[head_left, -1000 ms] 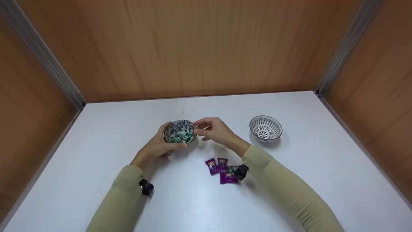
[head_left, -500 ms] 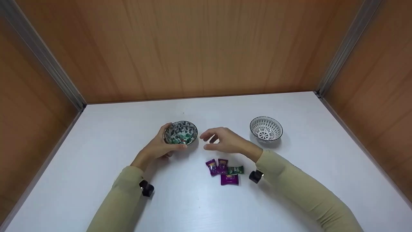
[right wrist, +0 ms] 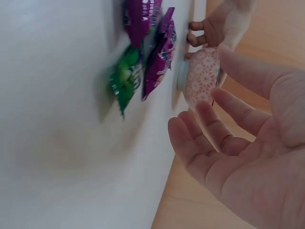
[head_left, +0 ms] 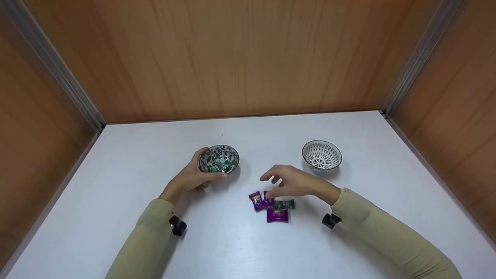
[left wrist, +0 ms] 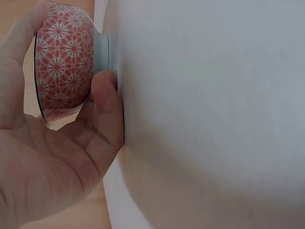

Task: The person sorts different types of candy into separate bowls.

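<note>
My left hand (head_left: 189,176) grips a small bowl (head_left: 217,155) at its left side, thumb along the near rim. Dark flowers pattern the inside, where green wrappers (head_left: 217,167) lie; the left wrist view shows its outside (left wrist: 62,62) as red with white flowers, and fingertips by its foot. My right hand (head_left: 296,181) is held over a group of small wrapped candies, its fingers spread, loosely bent and holding nothing. Several are purple (head_left: 277,216) and one is green (head_left: 286,204). The right thumb overlaps one purple candy in the head view.
A second bowl (head_left: 321,155), white with a black pattern inside, stands at the right, beyond my right hand. Wood-grain panels (head_left: 240,58) wall the white table (head_left: 217,248) at the back and sides.
My right hand has drawn back from the bowl rim, moving right and nearer to me, over the candies. The left hand has kept its grip on the bowl in place.
</note>
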Demonstrator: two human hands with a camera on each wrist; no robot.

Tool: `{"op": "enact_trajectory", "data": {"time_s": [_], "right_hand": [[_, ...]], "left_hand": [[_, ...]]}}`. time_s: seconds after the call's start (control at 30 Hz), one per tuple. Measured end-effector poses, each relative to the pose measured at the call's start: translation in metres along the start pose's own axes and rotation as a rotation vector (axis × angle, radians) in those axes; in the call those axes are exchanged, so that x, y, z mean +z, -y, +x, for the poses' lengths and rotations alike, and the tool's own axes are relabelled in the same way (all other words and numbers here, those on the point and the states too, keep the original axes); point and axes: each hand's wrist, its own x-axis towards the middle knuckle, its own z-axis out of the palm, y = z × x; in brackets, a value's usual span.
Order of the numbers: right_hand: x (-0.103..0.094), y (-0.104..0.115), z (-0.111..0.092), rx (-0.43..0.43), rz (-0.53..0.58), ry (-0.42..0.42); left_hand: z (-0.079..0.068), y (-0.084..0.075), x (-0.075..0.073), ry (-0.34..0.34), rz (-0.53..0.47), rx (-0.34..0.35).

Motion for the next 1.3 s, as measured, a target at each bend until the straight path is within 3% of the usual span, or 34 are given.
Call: {"op": "enact_trajectory", "data": {"time_s": [0.57, 1.3], "right_hand": [[0.001, -0.02, -0.026, 0.0, -0.017, 0.1], [0.005, -0.031, -0.027, 0.029, 0.004, 0.137]], "left_hand": [[0.0, 0.002, 0.003, 0.005, -0.049, -0.003], [0.004, 0.001, 0.005, 0.004, -0.038, 0.021]]}}
